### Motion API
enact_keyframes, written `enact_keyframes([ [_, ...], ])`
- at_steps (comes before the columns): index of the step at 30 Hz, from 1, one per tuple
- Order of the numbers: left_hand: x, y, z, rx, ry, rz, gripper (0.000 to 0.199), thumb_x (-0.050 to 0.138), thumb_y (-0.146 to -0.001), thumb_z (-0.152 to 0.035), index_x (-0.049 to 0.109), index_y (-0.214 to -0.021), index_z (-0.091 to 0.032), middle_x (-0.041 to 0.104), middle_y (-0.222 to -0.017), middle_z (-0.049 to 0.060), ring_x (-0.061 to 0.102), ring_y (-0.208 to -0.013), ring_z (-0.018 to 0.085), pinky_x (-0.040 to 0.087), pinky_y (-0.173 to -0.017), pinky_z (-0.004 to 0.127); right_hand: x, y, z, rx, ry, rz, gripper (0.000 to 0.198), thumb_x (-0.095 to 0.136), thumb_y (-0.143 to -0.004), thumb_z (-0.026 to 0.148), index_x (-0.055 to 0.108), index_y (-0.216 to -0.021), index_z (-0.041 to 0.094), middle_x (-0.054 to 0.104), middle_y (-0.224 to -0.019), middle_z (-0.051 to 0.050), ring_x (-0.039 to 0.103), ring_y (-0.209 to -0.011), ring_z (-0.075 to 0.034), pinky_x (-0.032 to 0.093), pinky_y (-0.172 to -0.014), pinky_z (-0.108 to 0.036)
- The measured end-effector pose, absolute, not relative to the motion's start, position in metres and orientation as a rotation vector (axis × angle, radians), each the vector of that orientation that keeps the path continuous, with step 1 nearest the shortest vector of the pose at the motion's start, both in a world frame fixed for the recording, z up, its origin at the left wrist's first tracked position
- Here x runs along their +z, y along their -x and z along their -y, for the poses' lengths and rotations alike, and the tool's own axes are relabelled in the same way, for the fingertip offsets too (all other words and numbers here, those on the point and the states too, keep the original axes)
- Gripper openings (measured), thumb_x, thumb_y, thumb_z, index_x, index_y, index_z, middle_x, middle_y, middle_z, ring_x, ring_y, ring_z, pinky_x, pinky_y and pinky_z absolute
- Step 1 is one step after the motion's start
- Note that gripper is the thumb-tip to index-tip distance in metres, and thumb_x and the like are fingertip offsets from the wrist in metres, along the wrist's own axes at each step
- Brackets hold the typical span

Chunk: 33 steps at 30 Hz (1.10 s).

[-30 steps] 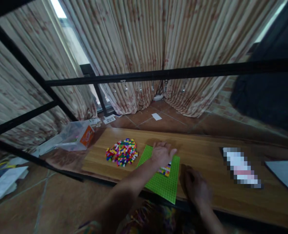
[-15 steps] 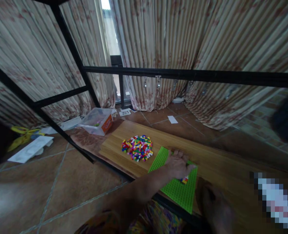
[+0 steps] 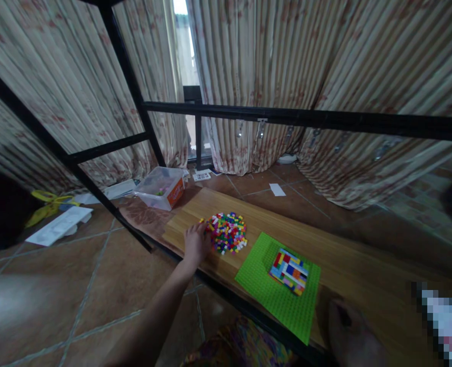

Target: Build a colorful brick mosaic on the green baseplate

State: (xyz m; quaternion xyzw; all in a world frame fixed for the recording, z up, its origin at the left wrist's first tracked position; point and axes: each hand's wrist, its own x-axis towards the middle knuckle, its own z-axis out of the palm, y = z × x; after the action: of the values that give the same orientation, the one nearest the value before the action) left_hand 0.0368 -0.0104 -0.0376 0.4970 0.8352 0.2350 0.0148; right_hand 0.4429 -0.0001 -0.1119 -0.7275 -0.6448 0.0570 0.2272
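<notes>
Bricks [image 3: 231,234] now have our left hand [image 3: 197,242] at their nine o'clock edge; it has left the block [image 3: 288,271], uncovering it on the plate [image 3: 256,278] toward four o'clock. We cannot tell if its fingers pinch, nor our right hand's [image 3: 350,326], at the plate's four o'clock.

Orange box label [image 3: 176,193], lettering unreadable

Ahead of you, pleated floral curtains [image 3: 226,61] hang behind a black metal rail [image 3: 226,110]; a white paper slip [image 3: 277,189] lies on the brown floor tiles [image 3: 107,275] beyond your table.
</notes>
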Motion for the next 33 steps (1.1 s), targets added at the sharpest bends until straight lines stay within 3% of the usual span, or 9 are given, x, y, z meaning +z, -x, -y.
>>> enact_keyframes([
  [4,-0.039,-0.011,0.014,0.689,-1.519,-2.615,0.041,0.052,-0.085,-0.021,0.061,-0.125,-0.022,0.065,-0.128,0.008,0.054,-0.121,0.026,0.039,-0.105,0.039,-0.112,-0.445,-0.001,0.215,2.091,1.758,0.047,0.038,-0.086,0.055,0.070,-0.098,0.022,0.074,-0.097,-0.014,0.068,-0.067,-0.031,0.047,-0.057,-0.038],
  [11,-0.045,-0.010,0.004,0.610,-1.570,-2.595,0.050,0.060,-0.081,-0.027,0.054,-0.131,-0.021,0.063,-0.130,0.008,0.049,-0.126,0.028,0.037,-0.106,0.042,-0.110,-0.443,0.001,0.172,2.093,1.769,0.048,0.037,-0.087,0.053,0.070,-0.100,0.021,0.073,-0.100,-0.015,0.069,-0.073,-0.032,0.047,-0.059,-0.038],
  [27,-0.055,-0.005,-0.010,0.883,-1.594,-2.425,0.052,0.059,-0.075,-0.012,0.055,-0.127,-0.015,0.063,-0.125,0.011,0.059,-0.116,0.023,0.044,-0.103,0.034,-0.109,-0.444,-0.001,0.240,2.138,1.763,0.045,0.039,-0.087,0.052,0.069,-0.100,0.021,0.073,-0.103,-0.014,0.069,-0.073,-0.030,0.047,-0.058,-0.036],
  [33,-0.056,-0.002,-0.012,0.868,-1.600,-2.440,0.055,0.063,-0.073,-0.015,0.056,-0.127,-0.015,0.065,-0.121,0.013,0.060,-0.113,0.026,0.044,-0.102,0.040,-0.106,-0.442,0.001,0.235,2.111,1.775,0.046,0.038,-0.087,0.051,0.069,-0.101,0.019,0.072,-0.104,-0.015,0.069,-0.073,-0.031,0.046,-0.058,-0.037],
])
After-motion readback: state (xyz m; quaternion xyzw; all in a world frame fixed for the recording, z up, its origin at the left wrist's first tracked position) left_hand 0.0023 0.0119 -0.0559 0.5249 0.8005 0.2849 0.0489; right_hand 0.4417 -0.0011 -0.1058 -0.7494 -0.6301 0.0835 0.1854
